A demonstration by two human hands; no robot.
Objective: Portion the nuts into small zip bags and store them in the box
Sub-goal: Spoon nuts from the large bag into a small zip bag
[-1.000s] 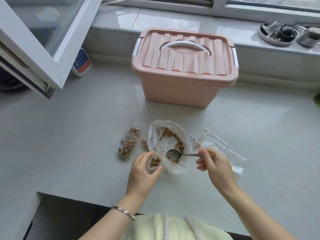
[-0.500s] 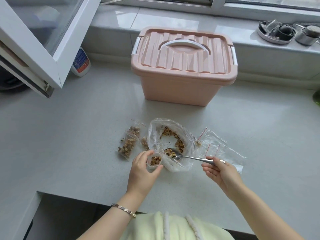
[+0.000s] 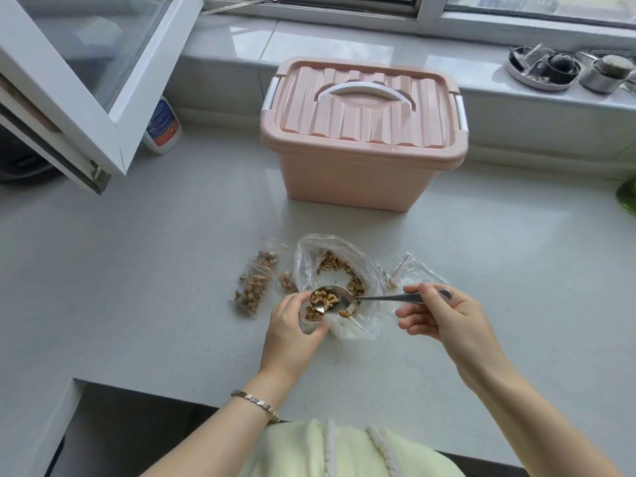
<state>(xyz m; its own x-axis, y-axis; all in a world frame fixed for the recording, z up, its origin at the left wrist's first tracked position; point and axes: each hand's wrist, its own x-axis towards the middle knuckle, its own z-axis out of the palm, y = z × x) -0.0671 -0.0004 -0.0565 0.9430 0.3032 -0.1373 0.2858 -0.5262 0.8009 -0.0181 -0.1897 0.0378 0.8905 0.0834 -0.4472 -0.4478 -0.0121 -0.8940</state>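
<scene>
The spoon (image 3: 375,298), empty inside the large bag (image 3: 309,259) a second ago, now carries nuts (image 3: 325,299) left to the small zip bag (image 3: 308,320) at lower centre, gripped by the right hand (image 3: 444,316).

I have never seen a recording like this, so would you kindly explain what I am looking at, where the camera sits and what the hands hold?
There is no machine here: a person works with two bare hands, and every picture comes from one wide-angle camera worn on their head, looking down. The left hand holds a small clear zip bag open; the right hand pinches a metal spoon loaded with walnut pieces over that bag's mouth. Behind it lies a large clear plastic bag of nuts. On the grey countertop to the left lie filled small bags, to the right empty red-striped zip bags. Further back stands a pink plastic box with its lid on.
</scene>
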